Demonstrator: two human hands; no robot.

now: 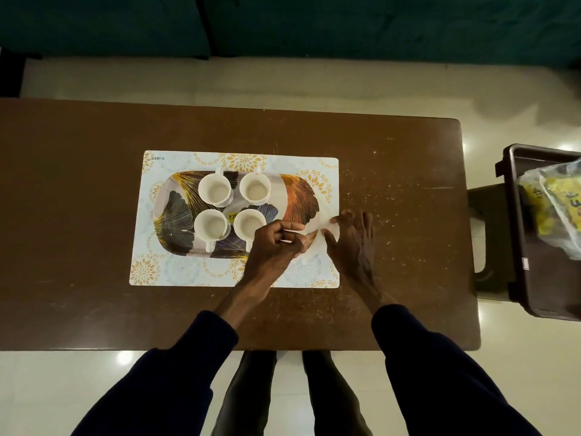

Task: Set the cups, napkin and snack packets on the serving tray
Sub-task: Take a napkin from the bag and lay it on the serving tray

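Note:
A leaf-patterned serving tray (300,196) lies on a floral placemat (176,265) on the brown table. Several white cups (214,190) stand upright on its left and middle part. A white napkin (323,229) lies over the tray's right front edge. My left hand (276,243) pinches the napkin's left part between thumb and fingers. My right hand (353,240) holds the napkin's right part, thumb on it and fingers spread. Yellow snack packets (553,209) sit in a clear bag at the far right, off the table.
A dark brown plastic bin (531,278) holding the bag rests on a stool (490,234) just past the table's right edge. The table (402,171) has scuffs. White tiled floor surrounds it, and a dark green sofa runs along the far side.

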